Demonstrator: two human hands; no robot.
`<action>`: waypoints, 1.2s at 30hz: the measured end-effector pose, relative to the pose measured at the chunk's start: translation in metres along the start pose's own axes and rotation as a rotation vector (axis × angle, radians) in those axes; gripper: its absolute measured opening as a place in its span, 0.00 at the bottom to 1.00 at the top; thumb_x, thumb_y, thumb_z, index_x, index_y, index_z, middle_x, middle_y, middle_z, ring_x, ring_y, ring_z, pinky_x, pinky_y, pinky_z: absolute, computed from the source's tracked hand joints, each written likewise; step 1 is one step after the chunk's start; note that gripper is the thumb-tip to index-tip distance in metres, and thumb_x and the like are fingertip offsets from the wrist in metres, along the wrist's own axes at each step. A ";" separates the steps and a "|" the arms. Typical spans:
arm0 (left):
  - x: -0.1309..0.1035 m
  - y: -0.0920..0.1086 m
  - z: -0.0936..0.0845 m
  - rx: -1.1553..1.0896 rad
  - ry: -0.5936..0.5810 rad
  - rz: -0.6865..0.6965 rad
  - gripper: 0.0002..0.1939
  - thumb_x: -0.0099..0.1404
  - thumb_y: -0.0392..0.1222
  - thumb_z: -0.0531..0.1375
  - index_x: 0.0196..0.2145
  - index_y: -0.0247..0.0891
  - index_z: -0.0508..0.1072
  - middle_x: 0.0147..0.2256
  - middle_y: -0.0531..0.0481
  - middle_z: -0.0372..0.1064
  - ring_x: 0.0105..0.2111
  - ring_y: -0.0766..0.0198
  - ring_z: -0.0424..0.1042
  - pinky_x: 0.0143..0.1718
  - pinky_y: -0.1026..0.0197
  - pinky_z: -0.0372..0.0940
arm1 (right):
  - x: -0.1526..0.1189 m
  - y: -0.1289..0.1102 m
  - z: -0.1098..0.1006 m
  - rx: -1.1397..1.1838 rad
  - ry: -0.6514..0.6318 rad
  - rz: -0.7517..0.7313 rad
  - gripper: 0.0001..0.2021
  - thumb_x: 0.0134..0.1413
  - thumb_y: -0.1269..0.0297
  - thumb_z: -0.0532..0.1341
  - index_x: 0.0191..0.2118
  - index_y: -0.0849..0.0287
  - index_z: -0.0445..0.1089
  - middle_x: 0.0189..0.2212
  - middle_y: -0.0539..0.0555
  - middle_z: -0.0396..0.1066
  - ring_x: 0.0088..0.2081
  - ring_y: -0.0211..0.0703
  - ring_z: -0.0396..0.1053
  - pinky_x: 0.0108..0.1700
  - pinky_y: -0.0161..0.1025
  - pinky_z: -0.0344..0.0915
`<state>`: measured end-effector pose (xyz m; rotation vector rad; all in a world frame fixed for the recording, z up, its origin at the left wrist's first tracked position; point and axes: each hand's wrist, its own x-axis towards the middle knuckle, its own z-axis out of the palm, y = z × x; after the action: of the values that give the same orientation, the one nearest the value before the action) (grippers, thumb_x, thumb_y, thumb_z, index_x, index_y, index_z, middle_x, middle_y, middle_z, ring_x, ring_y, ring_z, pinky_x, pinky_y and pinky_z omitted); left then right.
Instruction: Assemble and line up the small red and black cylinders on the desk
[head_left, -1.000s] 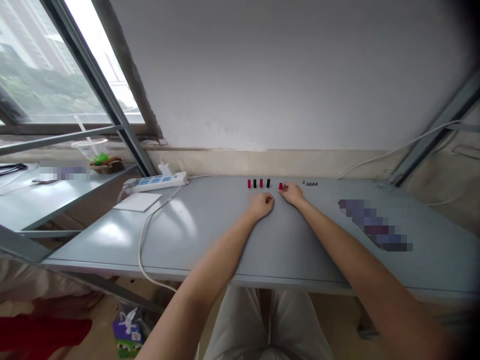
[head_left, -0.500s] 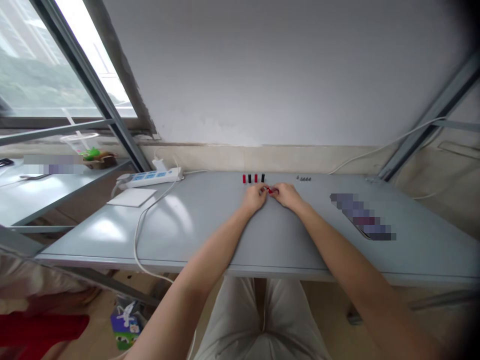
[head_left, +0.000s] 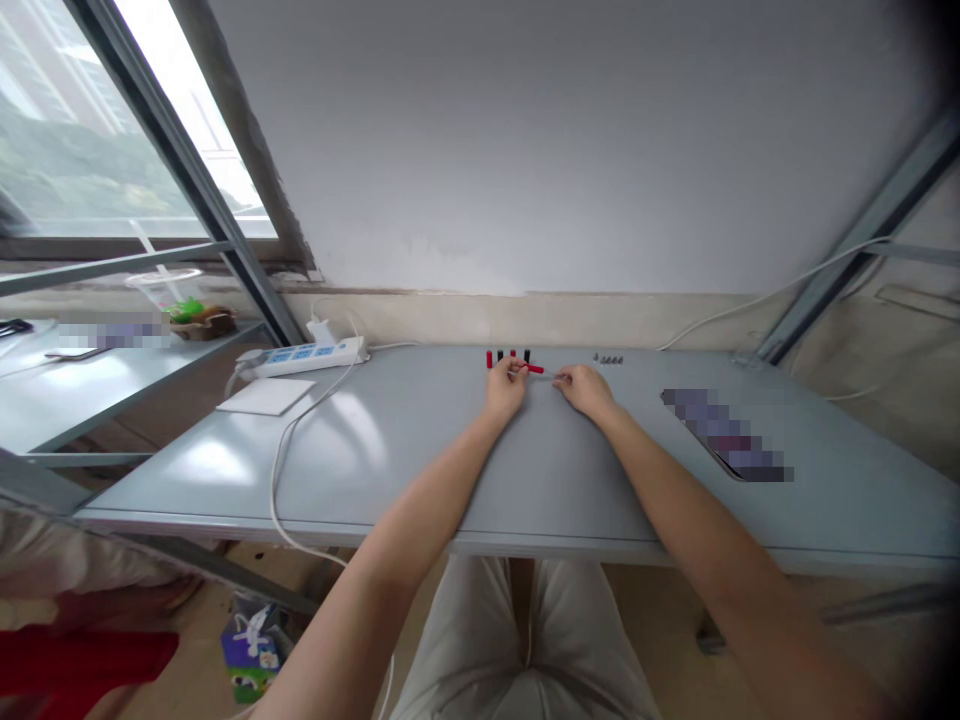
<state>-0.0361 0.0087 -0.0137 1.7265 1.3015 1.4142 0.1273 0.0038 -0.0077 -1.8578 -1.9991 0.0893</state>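
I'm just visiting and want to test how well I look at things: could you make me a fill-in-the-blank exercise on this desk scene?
The small piece held in the left hand is coloured ____. The upright pieces standing in a row behind that hand are red and ____. The tiny grey parts on the desk lie nearer to the ____ hand. The white power strip has socket panels coloured ____.

Missing words: red; black; right; blue.

I can read no words, brands or numbers from here. The blue markings on the power strip [head_left: 311,354] and the print on the bag [head_left: 250,650] are too small, and the dark slab [head_left: 724,435] is pixelated.
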 end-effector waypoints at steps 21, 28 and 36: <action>-0.004 -0.009 0.009 0.087 -0.168 0.054 0.05 0.57 0.33 0.57 0.33 0.33 0.69 0.28 0.48 0.71 0.27 0.69 0.67 0.34 0.64 0.62 | -0.005 -0.014 0.000 0.025 -0.005 -0.152 0.12 0.53 0.70 0.56 0.44 0.59 0.69 0.40 0.58 0.72 0.41 0.45 0.68 0.42 0.37 0.59; -0.002 -0.007 0.006 0.101 -0.106 -0.023 0.09 0.57 0.34 0.57 0.37 0.33 0.70 0.30 0.48 0.70 0.26 0.69 0.66 0.34 0.64 0.63 | 0.000 -0.009 0.002 0.103 0.053 -0.044 0.09 0.50 0.66 0.59 0.38 0.57 0.72 0.36 0.56 0.73 0.38 0.44 0.69 0.39 0.36 0.60; 0.005 -0.016 0.003 0.089 -0.045 -0.095 0.07 0.58 0.34 0.54 0.34 0.34 0.70 0.27 0.48 0.70 0.28 0.68 0.67 0.35 0.63 0.63 | 0.021 -0.005 0.011 0.364 0.037 0.171 0.06 0.46 0.66 0.61 0.31 0.62 0.73 0.28 0.55 0.74 0.30 0.39 0.69 0.32 0.32 0.61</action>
<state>-0.0386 0.0202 -0.0262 1.7188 1.4219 1.2752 0.1187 0.0261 -0.0107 -1.7707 -1.6624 0.4334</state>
